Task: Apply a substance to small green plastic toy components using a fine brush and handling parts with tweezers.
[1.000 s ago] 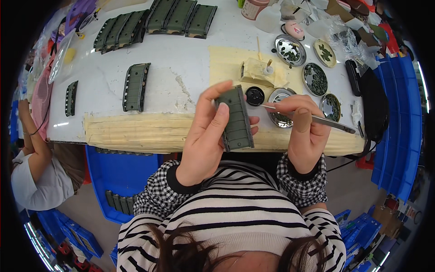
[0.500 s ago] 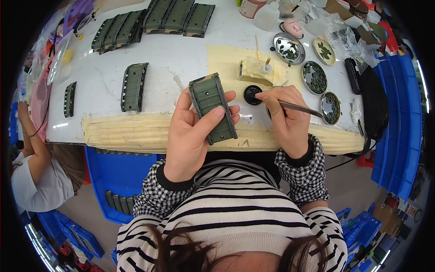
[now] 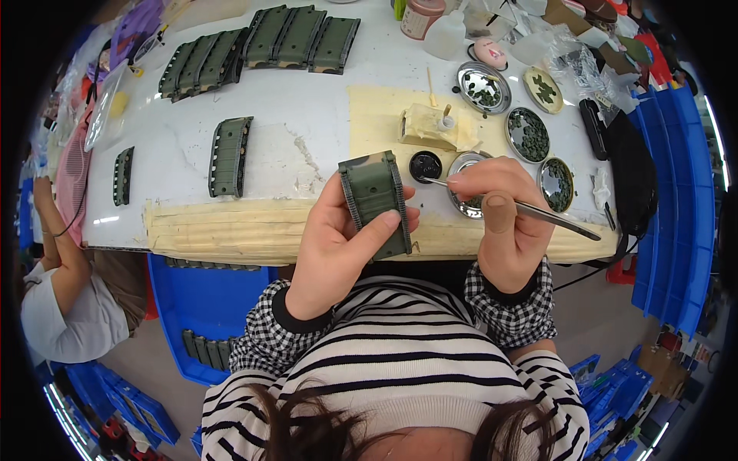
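Observation:
My left hand (image 3: 327, 253) grips a green camouflage-patterned panel (image 3: 372, 196) with ridged dark edges, its thumb pressed on the face and fingers behind. It is held above the taped front edge of the table. Pinched in my right hand (image 3: 509, 223) are metal tweezers (image 3: 560, 220), their tip pointing left, close to the rim of a small round pot of black stuff (image 3: 425, 166). Whether the tip carries anything is too small to tell. Partly hidden under my right hand is a round metal dish (image 3: 463, 164) with dark bits.
Several round dishes of small green pieces (image 3: 527, 134) stand to the right. A tape-wrapped block (image 3: 429, 127) sits behind the pot. More green panels (image 3: 280, 38) lie at the back left. Blue bins (image 3: 207, 288) stand below the table; a co-worker's arm (image 3: 58, 230) shows at far left.
My right hand has drawn back toward me and right, moving the tweezers' tip from the black pot to its rim. My left hand and the panel have shifted slightly right and nearer me.

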Tool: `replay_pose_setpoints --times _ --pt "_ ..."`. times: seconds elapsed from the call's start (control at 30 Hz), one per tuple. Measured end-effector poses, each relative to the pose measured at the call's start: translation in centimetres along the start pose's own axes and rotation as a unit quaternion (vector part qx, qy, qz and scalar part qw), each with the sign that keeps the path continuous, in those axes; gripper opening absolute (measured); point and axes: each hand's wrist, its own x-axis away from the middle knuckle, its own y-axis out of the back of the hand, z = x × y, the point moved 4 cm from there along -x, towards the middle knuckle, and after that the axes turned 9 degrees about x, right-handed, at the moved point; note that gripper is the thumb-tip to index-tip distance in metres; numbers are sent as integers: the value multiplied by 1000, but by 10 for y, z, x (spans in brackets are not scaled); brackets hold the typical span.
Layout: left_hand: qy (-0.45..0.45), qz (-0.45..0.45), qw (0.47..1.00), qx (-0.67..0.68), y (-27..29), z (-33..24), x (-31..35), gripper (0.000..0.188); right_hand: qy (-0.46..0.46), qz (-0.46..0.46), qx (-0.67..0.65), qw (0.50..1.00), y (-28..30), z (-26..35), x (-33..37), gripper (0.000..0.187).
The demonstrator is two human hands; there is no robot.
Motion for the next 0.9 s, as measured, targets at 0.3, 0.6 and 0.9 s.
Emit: replay_pose_setpoints --times 0.3,0.6,0.9 --pt "57 37 998 -1 -2 -2 1 43 -2 -21 -13 1000 4 1 3 20" --pt "66 51 996 -20 2 -3 -1 45 -8 -42 -29 999 9 -1 7 23" --pt "61 31 995 68 -2 -7 -3 52 -11 -41 -27 999 9 -4 12 24"
